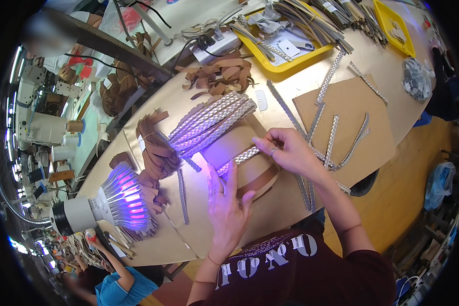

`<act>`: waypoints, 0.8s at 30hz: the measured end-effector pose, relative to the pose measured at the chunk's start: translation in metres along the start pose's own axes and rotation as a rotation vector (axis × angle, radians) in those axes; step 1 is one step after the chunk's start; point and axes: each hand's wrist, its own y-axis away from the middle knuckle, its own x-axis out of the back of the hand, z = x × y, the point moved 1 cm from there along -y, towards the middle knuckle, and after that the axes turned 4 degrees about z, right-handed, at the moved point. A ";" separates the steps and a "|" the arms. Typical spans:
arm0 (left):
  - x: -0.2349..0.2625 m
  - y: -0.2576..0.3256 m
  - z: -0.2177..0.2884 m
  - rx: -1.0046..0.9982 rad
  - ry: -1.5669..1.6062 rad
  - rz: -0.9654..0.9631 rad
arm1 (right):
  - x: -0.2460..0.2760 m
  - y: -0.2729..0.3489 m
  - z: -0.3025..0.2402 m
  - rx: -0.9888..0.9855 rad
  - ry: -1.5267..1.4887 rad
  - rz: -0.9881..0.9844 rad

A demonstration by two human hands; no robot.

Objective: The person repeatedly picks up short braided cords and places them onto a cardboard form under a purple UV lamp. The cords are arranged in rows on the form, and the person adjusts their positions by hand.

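A silvery braided strap [245, 156] lies across a tan, curved sheet-like piece [228, 141] in front of me. My right hand [290, 149] pinches the strap's right end between thumb and fingers. Flat on the strap's left part, my left hand [225, 200] has its fingers stretched out and thumb apart. A brown strip [262, 184] runs along the near side of the curved piece. Just beyond, a bundle of silvery braided straps [214, 120] is stacked. What lies beneath the curved piece is hidden.
A lamp with a finned head [121, 196] glows purple at the left. Brown strip bundles [155, 140] and loose brown strips [222, 74] lie beyond. A yellow tray [285, 67] stands at the back. Loose braids rest on cardboard [377, 120] at right. A co-worker in blue [125, 288] sits lower left.
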 end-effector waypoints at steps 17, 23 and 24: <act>0.000 0.000 0.004 -0.003 -0.048 0.012 | -0.012 -0.001 0.001 0.022 0.055 0.077; -0.002 0.003 0.005 0.024 -0.015 0.021 | -0.025 0.004 0.013 0.019 0.035 0.158; -0.002 0.003 0.006 0.032 -0.006 0.021 | -0.029 0.003 0.017 -0.001 -0.009 0.183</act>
